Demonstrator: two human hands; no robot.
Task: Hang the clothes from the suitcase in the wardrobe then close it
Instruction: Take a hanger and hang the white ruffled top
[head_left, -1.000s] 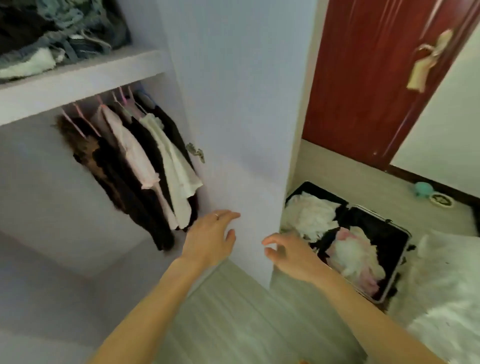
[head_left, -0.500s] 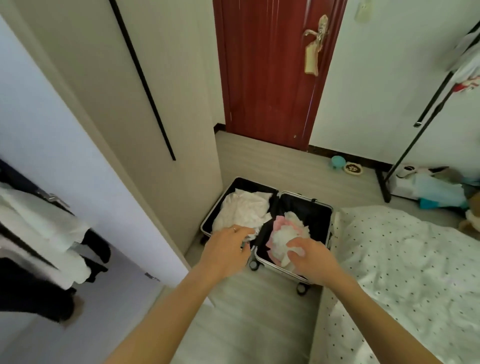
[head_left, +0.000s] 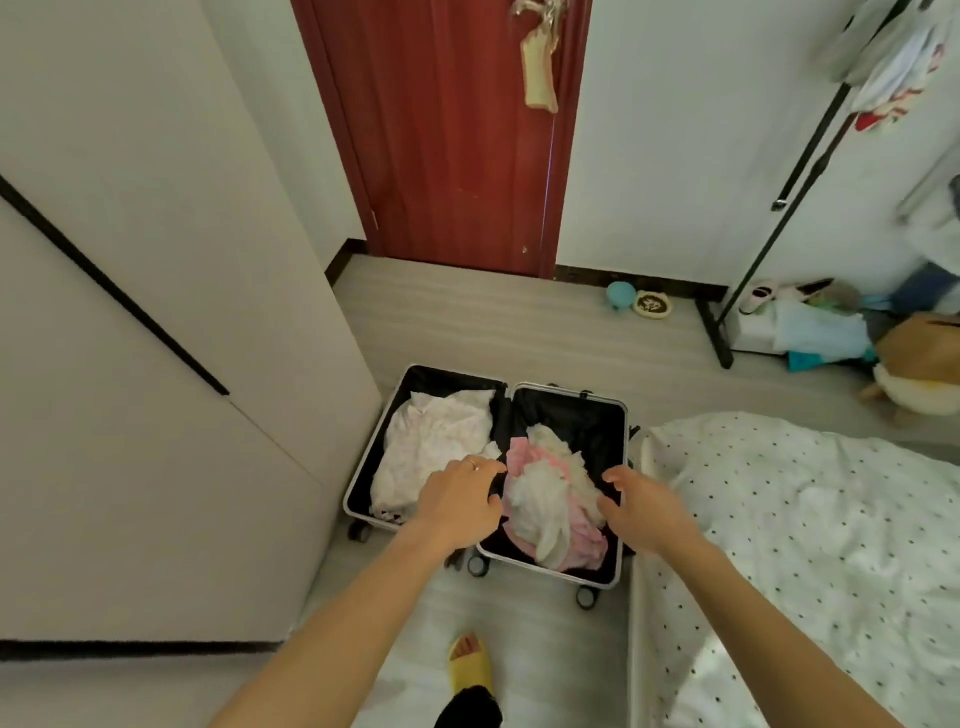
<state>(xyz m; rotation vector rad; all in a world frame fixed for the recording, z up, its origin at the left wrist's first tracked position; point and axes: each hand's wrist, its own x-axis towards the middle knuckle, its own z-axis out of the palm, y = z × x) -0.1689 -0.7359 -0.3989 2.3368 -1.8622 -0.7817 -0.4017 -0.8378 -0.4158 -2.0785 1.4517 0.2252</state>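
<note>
The suitcase (head_left: 571, 397) lies open flat on the floor (head_left: 493, 322) between the wardrobe (head_left: 156, 364) and the bed (head_left: 805, 519). Its two halves sit side by side, long axis pointing toward the red door (head_left: 457, 130), wheels at the near end. A white garment (head_left: 431, 447) fills the left half. The left hand (head_left: 457, 499) and right hand (head_left: 644, 506) flank the pink and white clothes (head_left: 545, 499) in the right half, fingers loosely bent and gripping nothing visible.

Single head-worn view looks steeply down, close over the open suitcase (head_left: 488, 467)
</note>
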